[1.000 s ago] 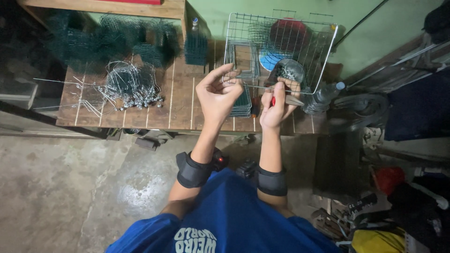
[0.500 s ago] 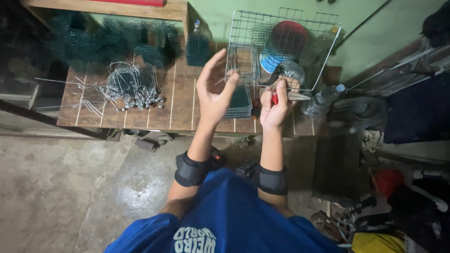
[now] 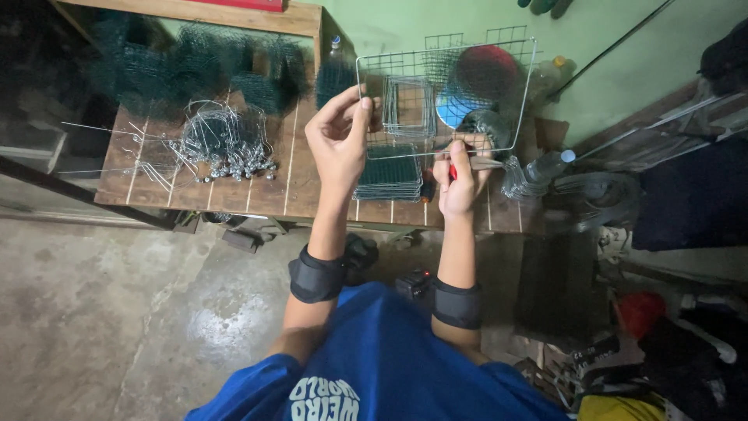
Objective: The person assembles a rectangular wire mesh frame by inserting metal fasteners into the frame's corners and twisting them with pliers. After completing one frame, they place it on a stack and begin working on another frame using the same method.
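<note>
Hands raised over a wooden workbench (image 3: 156, 183), both on a rectangular wire mesh panel (image 3: 444, 97) held upright in the air. Left hand (image 3: 339, 140) pinches the panel's left edge between thumb and fingertips, remaining fingers loosely curled. Right hand (image 3: 460, 175) is closed around a red-handled tool (image 3: 453, 170), its tip meeting the panel's lower edge. Directly below the panel, a flat stack of green mesh squares (image 3: 389, 173) lies on the bench. Tangled pile of bent wire pieces (image 3: 222, 144) sits well to the left; rolls of dark green netting (image 3: 195, 66) behind it. Clear plastic bottle (image 3: 545, 165) lies just right of the right hand. Black bands on both forearms.
</note>
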